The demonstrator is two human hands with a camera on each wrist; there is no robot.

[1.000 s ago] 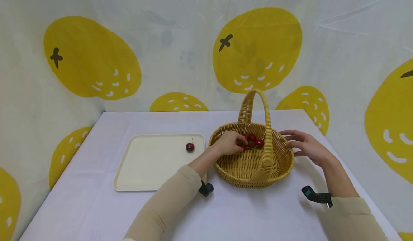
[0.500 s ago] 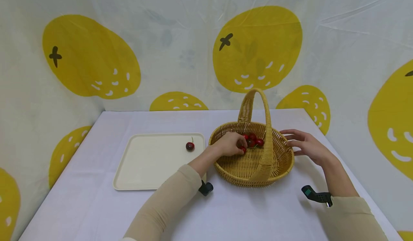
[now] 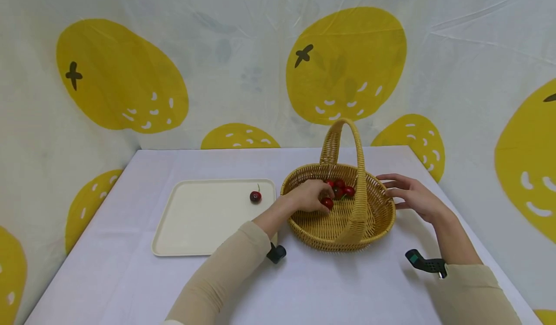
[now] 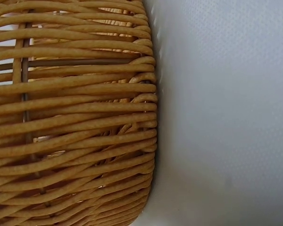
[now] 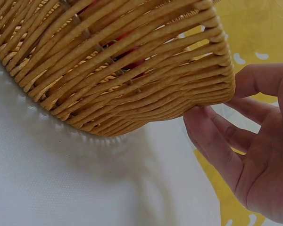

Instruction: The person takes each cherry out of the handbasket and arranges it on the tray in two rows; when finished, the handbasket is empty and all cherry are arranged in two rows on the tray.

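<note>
In the head view my left hand reaches into a yellow wicker basket with a tall arched handle. Its thumb and fingers pinch a red cherry near the basket's left side. Several more cherries lie together just beyond. My right hand touches the basket's right rim with loosely spread fingers, as the right wrist view also shows, where fingertips rest against the woven rim. The left wrist view holds only the basket's outer wall and white cloth; the left hand is hidden there.
Left of the basket lies a cream rectangular tray bearing a single dark cherry with its stem up. White cloth covers the table. A fruit-patterned curtain stands behind and along both sides.
My left fingers have drawn one cherry slightly toward me, away from the cluster, and it now shows between thumb and fingers. The right hand stays at the rim.
</note>
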